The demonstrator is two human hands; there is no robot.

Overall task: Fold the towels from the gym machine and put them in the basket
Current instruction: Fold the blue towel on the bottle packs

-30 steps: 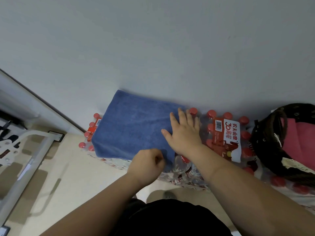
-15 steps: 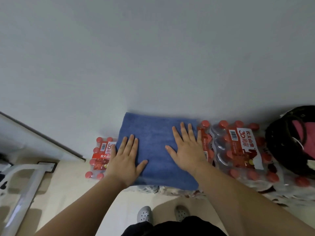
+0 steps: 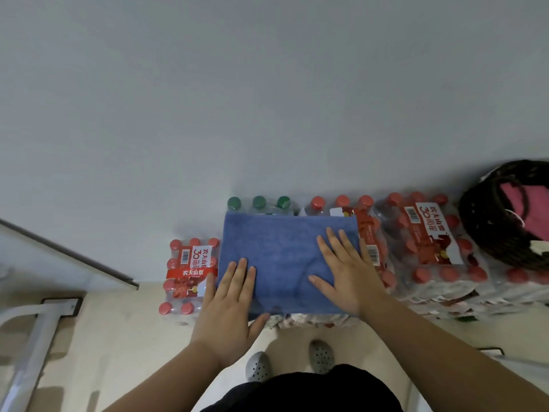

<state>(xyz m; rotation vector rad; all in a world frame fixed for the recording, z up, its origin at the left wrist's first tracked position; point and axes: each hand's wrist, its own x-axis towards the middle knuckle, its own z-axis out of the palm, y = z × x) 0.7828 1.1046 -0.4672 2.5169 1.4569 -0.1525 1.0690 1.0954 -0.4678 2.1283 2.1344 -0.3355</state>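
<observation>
A person presses a blue towel flat on top of stacked packs of bottled water that line the foot of a grey wall. The towel lies as a neat rectangle toward the left end of the stack, its far edge just short of the wall. The left hand rests on its near left corner with straight fingers, gripping nothing. The right hand lies flat on its right half, fingers spread, also gripping nothing. A dark woven basket sits at the right end of the stack, well apart from the towel, with a pink cloth inside, seemingly a towel already put away. The blue one looks folded at least once, though whether another fold is due cannot be told, and it has yet to reach the basket. No other loose towel shows, and only part of a white metal frame is visible by the floor's left edge
</observation>
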